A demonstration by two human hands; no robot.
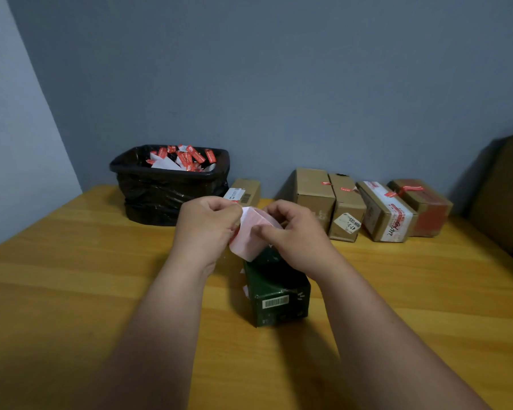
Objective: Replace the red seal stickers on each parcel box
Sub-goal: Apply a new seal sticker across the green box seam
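My left hand (206, 223) and my right hand (290, 229) both pinch a pale pink sticker sheet (249, 235). It sits between my two hands, just above the green box (279, 297) on the yellow table (86, 276). Brown boxes (367, 208) with red seals (403, 189) wait by the wall. Old stickers fill the black bin (169, 187).
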